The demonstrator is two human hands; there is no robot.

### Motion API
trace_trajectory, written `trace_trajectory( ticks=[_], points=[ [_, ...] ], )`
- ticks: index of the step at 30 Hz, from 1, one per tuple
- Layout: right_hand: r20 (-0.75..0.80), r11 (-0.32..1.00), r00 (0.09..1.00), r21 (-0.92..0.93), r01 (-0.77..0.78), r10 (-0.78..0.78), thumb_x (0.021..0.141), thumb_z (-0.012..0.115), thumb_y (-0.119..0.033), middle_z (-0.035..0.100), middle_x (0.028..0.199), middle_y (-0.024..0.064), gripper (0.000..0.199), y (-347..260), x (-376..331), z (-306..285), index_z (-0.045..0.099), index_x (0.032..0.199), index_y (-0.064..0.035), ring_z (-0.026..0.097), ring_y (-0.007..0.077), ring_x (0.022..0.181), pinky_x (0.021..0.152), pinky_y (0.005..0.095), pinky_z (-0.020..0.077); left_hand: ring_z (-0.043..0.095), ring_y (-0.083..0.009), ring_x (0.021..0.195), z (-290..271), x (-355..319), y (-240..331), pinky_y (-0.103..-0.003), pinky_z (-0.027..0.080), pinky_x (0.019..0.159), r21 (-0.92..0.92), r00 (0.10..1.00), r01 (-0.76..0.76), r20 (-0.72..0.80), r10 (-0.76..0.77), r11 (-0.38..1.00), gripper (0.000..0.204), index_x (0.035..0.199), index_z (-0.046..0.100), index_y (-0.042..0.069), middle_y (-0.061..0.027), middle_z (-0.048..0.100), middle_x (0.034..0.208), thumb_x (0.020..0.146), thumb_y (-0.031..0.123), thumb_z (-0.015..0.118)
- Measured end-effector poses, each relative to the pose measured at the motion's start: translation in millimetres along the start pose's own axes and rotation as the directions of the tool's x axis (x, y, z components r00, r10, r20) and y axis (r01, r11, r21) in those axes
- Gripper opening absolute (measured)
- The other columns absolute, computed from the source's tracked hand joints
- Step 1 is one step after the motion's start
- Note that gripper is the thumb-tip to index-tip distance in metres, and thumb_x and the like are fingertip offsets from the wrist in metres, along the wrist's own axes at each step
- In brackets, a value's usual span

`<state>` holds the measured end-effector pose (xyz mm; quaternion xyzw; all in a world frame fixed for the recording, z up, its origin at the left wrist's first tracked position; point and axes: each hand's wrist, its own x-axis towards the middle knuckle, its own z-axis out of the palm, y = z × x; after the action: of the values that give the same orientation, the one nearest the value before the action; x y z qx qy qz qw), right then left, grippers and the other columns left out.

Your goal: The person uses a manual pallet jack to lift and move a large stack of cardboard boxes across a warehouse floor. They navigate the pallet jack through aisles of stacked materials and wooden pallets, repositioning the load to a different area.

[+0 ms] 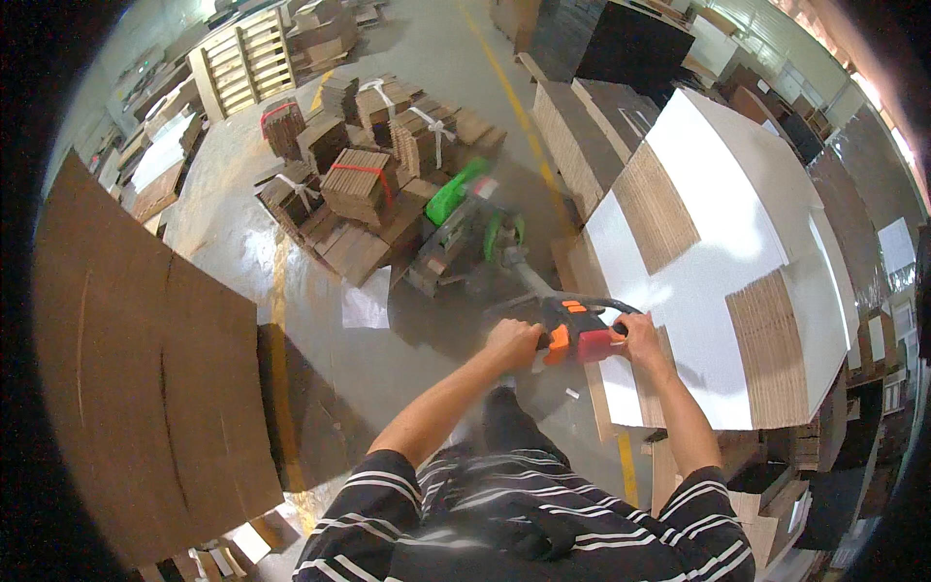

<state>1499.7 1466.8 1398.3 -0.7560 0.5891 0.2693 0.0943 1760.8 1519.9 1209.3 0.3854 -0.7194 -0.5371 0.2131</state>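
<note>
Both my hands are wrapped round the control handle (572, 318) of a pallet truck, which is black with orange and red parts. My left hand (514, 344) is closed on the left grip and my right hand (638, 339) on the right grip. Beyond the handle, a grey shaft leads to the green truck body (454, 196), blurred in places. Bundled stacks of cut cardboard (359, 184), several tied with white or red straps, stand just past the truck and to its left. Whatever bears them is mostly hidden. A white sheet of paper (368, 299) hangs at the pile's near side.
A tall brown cardboard stack (145, 378) rises close on my left. Close on my right stand white board stacks (718, 213) with brown corrugated edges. Farther ahead are long brown stacks (577, 136), a dark block (635, 48) and a wooden pallet (247, 63). Yellow lines mark the grey floor (427, 58).
</note>
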Motion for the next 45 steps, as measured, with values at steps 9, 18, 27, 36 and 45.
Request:
trace_trajectory(
  ticks=[9,18,27,36,45],
  points=[
    [0.591,0.970,0.807,-0.194,0.146,-0.004,0.081,0.066,-0.038,0.072,0.094,0.0160,0.028,-181.6,26.9,-172.9,0.069,0.095,-0.0142,0.069,0.0362,0.090,0.077,0.0471,0.0540,0.069,-0.0337,0.084,-203.3,-120.9,15.3,-0.047,0.053,0.071,0.018,0.975,0.066,0.213,-0.068,0.998,0.023,0.101,0.066,0.017,-0.0126,0.072,0.090,0.084,0.031,0.062],
    [0.617,0.995,0.787,-0.067,0.080,-0.022,0.081,0.066,-0.055,0.071,0.085,0.0187,0.047,-348.6,-83.7,-290.9,0.072,0.093,-0.0095,0.071,0.0367,0.082,0.071,0.0493,0.0559,0.069,-0.0319,0.081,-295.3,-284.8,77.5,-0.047,0.053,0.069,0.035,0.986,0.135,0.093,-0.137,0.990,0.015,0.088,0.066,0.015,-0.0112,0.071,0.086,0.079,0.027,0.065],
    [0.475,0.931,0.812,0.295,0.216,-0.339,0.077,0.057,-0.077,0.066,0.069,0.0206,0.080,-404.7,-210.5,-354.1,0.068,0.076,0.0019,0.068,0.0382,0.067,0.059,0.0487,0.0540,0.057,-0.0277,0.076,-332.0,-410.7,191.4,-0.040,0.044,0.074,0.104,0.900,0.175,-0.420,-0.116,0.979,0.026,0.079,0.058,0.011,-0.0056,0.056,0.073,0.073,0.032,0.071],
    [0.488,0.866,0.736,0.418,0.275,-0.469,0.082,0.060,-0.069,0.067,0.073,0.0232,0.075,-415.8,-220.0,-354.3,0.063,0.079,0.0054,0.070,0.0377,0.072,0.062,0.0472,0.0566,0.056,-0.0321,0.082,-346.6,-427.3,218.9,-0.045,0.045,0.081,0.069,0.812,0.338,-0.526,-0.254,0.939,0.023,0.080,0.055,0.008,-0.0086,0.055,0.078,0.074,0.025,0.070],
    [0.471,0.828,0.724,0.500,0.253,-0.505,0.084,0.062,-0.065,0.066,0.071,0.0228,0.071,-435.7,-164.4,-414.4,0.062,0.080,0.0057,0.069,0.0388,0.068,0.059,0.0480,0.0559,0.053,-0.0331,0.079,-420.1,-410.0,211.5,-0.045,0.043,0.078,0.057,0.791,0.367,-0.545,-0.278,0.929,0.045,0.072,0.051,0.008,-0.0103,0.053,0.076,0.082,0.049,0.067]
  ],
)
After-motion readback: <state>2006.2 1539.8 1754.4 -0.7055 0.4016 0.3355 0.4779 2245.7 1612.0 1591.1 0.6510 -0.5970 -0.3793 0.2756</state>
